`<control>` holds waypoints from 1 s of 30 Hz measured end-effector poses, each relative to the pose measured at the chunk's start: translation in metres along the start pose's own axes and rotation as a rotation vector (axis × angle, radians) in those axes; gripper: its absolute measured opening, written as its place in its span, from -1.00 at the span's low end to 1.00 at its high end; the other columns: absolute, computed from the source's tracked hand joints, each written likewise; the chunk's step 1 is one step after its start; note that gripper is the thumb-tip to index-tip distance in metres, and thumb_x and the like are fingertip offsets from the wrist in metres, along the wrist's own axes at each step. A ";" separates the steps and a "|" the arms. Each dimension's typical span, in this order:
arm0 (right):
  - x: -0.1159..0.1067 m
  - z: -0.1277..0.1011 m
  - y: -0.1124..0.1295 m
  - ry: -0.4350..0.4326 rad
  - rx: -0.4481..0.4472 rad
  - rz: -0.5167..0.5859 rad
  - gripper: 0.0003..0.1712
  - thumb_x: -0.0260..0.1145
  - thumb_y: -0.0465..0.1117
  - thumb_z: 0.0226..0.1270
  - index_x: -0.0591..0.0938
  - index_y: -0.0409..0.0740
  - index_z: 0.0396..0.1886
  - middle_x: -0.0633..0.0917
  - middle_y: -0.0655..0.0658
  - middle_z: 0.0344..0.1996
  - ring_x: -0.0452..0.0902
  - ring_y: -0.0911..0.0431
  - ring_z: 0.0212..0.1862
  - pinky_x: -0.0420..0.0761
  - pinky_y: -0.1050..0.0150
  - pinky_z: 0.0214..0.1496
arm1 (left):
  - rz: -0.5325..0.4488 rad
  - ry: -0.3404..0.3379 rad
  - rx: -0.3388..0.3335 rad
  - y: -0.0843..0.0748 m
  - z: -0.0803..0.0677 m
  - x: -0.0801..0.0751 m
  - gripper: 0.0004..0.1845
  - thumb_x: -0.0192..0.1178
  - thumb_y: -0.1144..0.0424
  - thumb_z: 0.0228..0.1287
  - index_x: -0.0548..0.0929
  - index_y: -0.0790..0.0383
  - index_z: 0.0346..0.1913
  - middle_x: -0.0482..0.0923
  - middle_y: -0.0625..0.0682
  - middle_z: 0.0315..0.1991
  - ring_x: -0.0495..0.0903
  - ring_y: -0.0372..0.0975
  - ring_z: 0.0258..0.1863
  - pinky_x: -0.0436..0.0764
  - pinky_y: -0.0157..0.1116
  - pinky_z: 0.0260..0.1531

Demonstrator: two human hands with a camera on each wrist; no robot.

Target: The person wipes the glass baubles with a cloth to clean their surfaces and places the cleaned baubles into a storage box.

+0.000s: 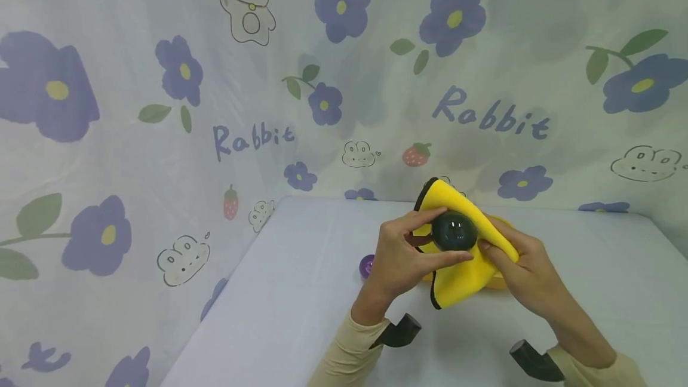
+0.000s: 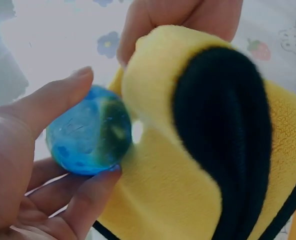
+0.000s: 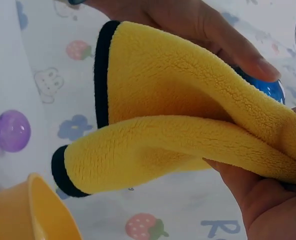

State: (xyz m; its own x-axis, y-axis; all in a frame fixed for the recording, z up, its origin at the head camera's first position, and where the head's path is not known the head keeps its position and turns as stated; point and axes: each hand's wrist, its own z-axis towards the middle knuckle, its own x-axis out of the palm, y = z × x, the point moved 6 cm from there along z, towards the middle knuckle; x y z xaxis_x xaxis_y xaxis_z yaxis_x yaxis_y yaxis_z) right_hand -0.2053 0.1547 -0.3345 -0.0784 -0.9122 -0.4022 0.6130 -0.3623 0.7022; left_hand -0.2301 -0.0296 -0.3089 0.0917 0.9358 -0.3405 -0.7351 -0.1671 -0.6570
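In the head view my left hand (image 1: 399, 255) pinches a glossy ball (image 1: 454, 232) between thumb and fingers. The ball appears dark there, but blue and see-through with a dark green patch in the left wrist view (image 2: 90, 132). My right hand (image 1: 532, 270) grips a fluffy yellow cloth (image 1: 457, 288) with black edging, bunched between its thumb and fingers. The cloth hangs in folds right beside and behind the ball, above the table. In the right wrist view the cloth (image 3: 163, 95) hides most of the ball.
A yellow container (image 3: 15, 212) stands on the white table (image 1: 285, 303), mostly hidden behind the cloth in the head view. Left of it lies a shiny purple ball (image 3: 13, 131). A curtain (image 1: 365, 82) printed with flowers and rabbits hangs behind the table and along its left side.
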 end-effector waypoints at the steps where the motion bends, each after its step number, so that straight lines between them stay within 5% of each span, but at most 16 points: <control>1: 0.001 0.000 0.000 0.001 0.002 0.011 -0.45 0.15 -0.51 0.47 0.51 -0.24 0.42 0.62 0.26 -0.08 0.56 0.19 -0.39 0.68 0.36 -0.40 | -0.006 -0.015 -0.001 0.001 0.000 0.000 -0.30 0.68 0.30 -0.09 0.70 0.25 0.22 0.78 0.09 0.09 0.77 -0.33 0.00 0.79 -0.39 -0.22; 14: 0.001 -0.001 0.003 0.010 0.062 0.015 -0.49 0.16 -0.44 0.52 0.50 -0.23 0.42 0.61 0.16 -0.15 0.59 0.17 -0.38 0.70 0.33 -0.41 | -0.133 -0.092 -0.105 0.007 -0.001 0.003 -0.27 0.63 0.33 0.01 0.62 0.20 0.32 0.73 0.10 0.14 0.73 -0.26 0.11 0.79 -0.34 -0.11; 23: -0.002 -0.003 0.004 0.006 0.081 -0.031 -0.48 0.19 -0.42 0.50 0.51 -0.24 0.42 0.61 0.12 -0.18 0.58 0.17 -0.39 0.70 0.34 -0.41 | -0.088 -0.076 -0.113 0.012 0.000 0.003 -0.33 0.63 0.27 0.02 0.65 0.15 0.26 0.70 0.05 0.14 0.70 -0.26 0.12 0.75 -0.33 0.04; 30: -0.006 -0.004 0.006 -0.008 0.089 -0.077 -0.46 0.23 -0.43 0.47 0.51 -0.28 0.42 0.70 -0.18 -0.08 0.57 0.20 -0.39 0.70 0.38 -0.38 | -0.022 -0.061 -0.167 0.017 0.000 0.002 -0.34 0.64 0.20 0.01 0.69 0.15 0.24 0.74 0.01 0.12 0.70 -0.32 0.07 0.71 -0.39 0.12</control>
State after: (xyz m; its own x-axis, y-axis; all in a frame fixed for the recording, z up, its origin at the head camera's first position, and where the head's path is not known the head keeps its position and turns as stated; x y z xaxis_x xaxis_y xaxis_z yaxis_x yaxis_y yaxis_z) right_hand -0.1974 0.1588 -0.3300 -0.1286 -0.8824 -0.4526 0.5324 -0.4465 0.7192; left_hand -0.2424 -0.0305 -0.3205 0.0617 0.9560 -0.2867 -0.6112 -0.1909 -0.7681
